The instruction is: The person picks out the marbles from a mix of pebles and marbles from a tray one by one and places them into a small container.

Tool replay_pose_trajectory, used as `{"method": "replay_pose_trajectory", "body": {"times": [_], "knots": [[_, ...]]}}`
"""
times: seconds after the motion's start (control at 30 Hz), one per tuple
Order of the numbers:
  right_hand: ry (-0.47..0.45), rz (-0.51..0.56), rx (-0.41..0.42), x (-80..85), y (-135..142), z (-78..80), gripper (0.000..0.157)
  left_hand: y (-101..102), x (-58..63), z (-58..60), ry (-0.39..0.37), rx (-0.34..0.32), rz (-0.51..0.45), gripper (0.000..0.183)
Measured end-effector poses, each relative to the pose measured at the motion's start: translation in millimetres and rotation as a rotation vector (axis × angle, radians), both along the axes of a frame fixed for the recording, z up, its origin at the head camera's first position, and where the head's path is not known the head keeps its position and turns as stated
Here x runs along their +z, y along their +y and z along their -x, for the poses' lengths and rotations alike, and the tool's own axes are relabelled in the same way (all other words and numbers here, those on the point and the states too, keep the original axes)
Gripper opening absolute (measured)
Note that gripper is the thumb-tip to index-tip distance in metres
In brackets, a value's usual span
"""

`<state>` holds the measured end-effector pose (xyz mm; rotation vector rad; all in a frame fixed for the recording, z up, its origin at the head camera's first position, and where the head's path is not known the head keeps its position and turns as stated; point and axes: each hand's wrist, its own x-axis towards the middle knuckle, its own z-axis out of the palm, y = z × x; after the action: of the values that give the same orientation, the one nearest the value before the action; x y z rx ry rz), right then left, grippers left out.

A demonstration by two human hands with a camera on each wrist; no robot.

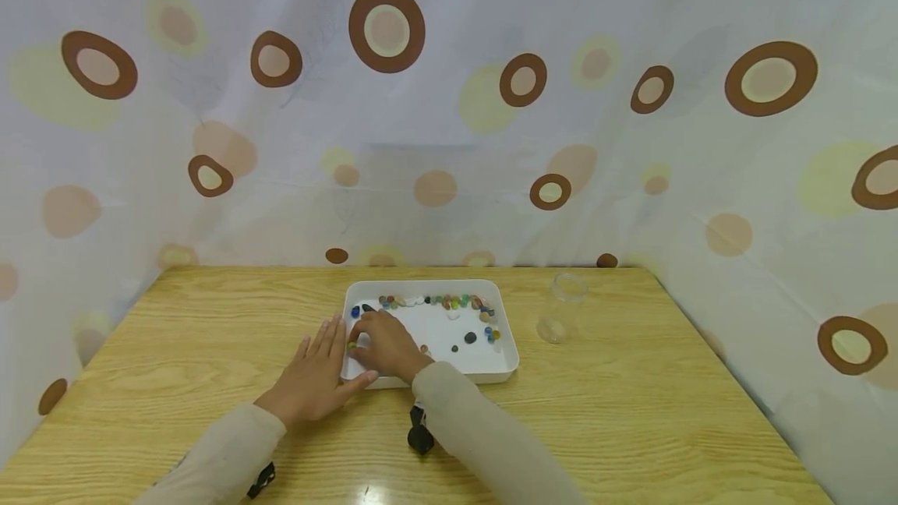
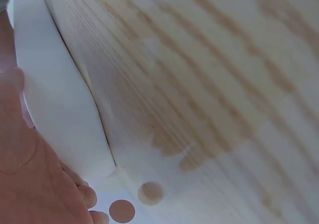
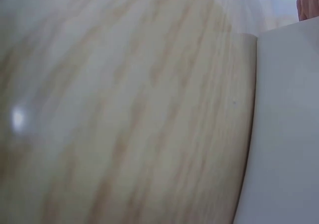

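A white tray (image 1: 428, 281) holds glass marbles and pebbles, many of them lined up along its far wall. My left hand (image 1: 309, 380) lies along the tray's left side with its fingers straight and its thumb at the near corner; the left wrist view shows this hand (image 2: 30, 169) against the white wall. Inside the tray's left part, my right hand (image 1: 386, 343) has bent fingers and pinches a yellow-green marble (image 1: 352, 345) close to the left wall. Blue marbles (image 1: 355, 311) and a dark pebble (image 1: 368, 308) lie just beyond it.
A clear jar (image 1: 561, 310) stands upright on the wooden table (image 1: 631, 411), right of the tray. Within the tray's right half are a dark stone (image 1: 471, 338) and a smaller one (image 1: 454, 348). Behind the table hangs a spotted cloth (image 1: 435, 139).
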<state>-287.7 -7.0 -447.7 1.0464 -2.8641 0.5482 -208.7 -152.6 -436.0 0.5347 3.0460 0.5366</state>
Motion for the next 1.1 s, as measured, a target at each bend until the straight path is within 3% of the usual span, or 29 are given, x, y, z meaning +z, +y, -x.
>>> {"method": "replay_pose_trajectory", "body": {"times": [0.23, 0.33, 0.6, 0.77, 0.93, 1.1], "knots": [[-0.143, 0.033, -0.079, 4.3, 8, 0.0, 0.014, 2, 1.9, -0.5, -0.001, -0.003, -0.001, 0.097], [-0.145, 0.04, -0.092, 10.5, 17, 0.0, 0.015, 2, 1.6, 0.1, -0.013, 0.004, 0.0, 0.098], [-0.069, 0.075, -0.072, 41.0, 59, -0.8, 0.016, 2, 3.0, 1.2, -0.027, 0.029, 0.026, 0.1], [0.08, 0.089, -0.086, 58.6, 103, -6.1, 0.014, 3, 0.4, 3.4, -0.017, 0.026, 0.012, 0.103], [0.202, 0.127, -0.157, 72.5, 151, -12.9, 0.016, 3, -1.7, 3.5, -0.017, 0.022, 0.005, 0.102], [0.24, 0.174, -0.256, 86.7, 194, -14.8, 0.021, 1, 1.3, 0.8, -0.032, 0.032, 0.002, 0.102]]}}
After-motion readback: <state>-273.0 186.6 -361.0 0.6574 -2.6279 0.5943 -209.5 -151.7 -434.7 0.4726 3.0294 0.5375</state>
